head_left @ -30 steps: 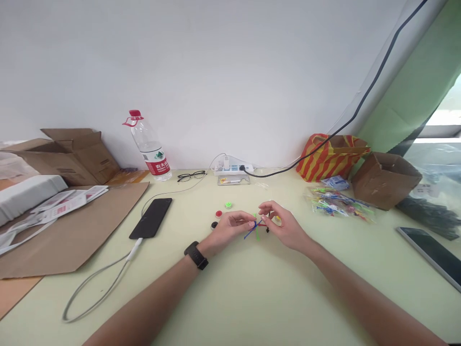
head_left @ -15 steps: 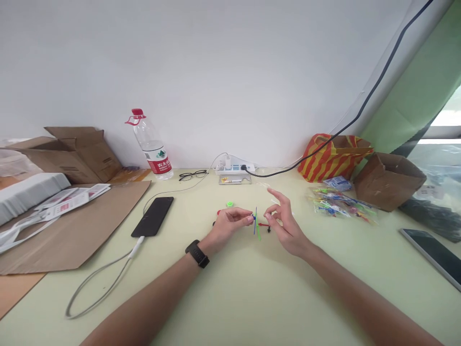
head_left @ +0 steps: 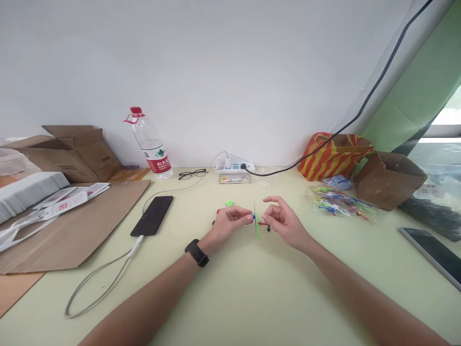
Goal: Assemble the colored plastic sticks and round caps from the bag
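Note:
My left hand [head_left: 226,223], with a black watch on its wrist, pinches the hub of a small toy [head_left: 256,222] made of thin blue and green sticks that now stand nearly upright. My right hand [head_left: 284,222] hovers just right of the toy, fingers curled and slightly apart, thumb and forefinger close to a short red stick with a black tip [head_left: 264,225]. Whether the right hand grips that stick I cannot make out. A green round piece [head_left: 229,203] and a red round piece [head_left: 218,211] lie on the pale green table [head_left: 252,288] behind my left hand.
A black phone [head_left: 151,216] with a grey cable lies at left beside brown cardboard [head_left: 72,226]. A water bottle [head_left: 149,146], glasses [head_left: 192,175] and a power strip [head_left: 234,169] stand at the back. A bag of coloured parts [head_left: 340,204], a striped bag and a box sit right; a tablet [head_left: 432,254] lies far right.
The blue and green sticks have turned from slanted to nearly upright in my left hand. My right hand opened its fingers, then curled them back beside the toy.

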`<action>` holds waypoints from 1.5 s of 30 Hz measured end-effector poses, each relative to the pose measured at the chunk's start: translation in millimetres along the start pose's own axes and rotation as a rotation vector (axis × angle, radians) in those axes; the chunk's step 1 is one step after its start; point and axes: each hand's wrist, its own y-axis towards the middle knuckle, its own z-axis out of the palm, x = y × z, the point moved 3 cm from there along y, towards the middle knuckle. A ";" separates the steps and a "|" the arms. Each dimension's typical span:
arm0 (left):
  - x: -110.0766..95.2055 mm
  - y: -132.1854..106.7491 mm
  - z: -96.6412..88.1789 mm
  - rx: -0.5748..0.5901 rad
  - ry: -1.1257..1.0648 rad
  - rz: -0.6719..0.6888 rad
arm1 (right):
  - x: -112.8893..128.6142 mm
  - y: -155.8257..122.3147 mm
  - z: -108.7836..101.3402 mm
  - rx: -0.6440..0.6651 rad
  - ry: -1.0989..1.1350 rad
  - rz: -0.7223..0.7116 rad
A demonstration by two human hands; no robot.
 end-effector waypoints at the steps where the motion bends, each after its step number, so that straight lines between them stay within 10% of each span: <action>1: 0.0 -0.3 0.2 0.014 0.006 -0.003 | -1.8 -0.1 1.6 0.012 -0.017 -0.004; 15: 2.8 -3.8 3.8 0.111 0.031 -0.035 | -2.1 -4.3 10.0 0.099 -0.097 -0.013; 33: 1.3 -1.8 2.9 0.114 0.027 -0.072 | 11.8 -14.8 9.0 -0.171 -0.347 -0.315; 40: -0.6 -2.1 2.2 0.102 0.008 -0.058 | 8.3 -8.5 3.3 0.088 0.157 0.178; 45: 0.1 -1.8 2.2 0.098 0.012 -0.055 | 9.9 -3.5 -1.3 -0.116 0.123 0.074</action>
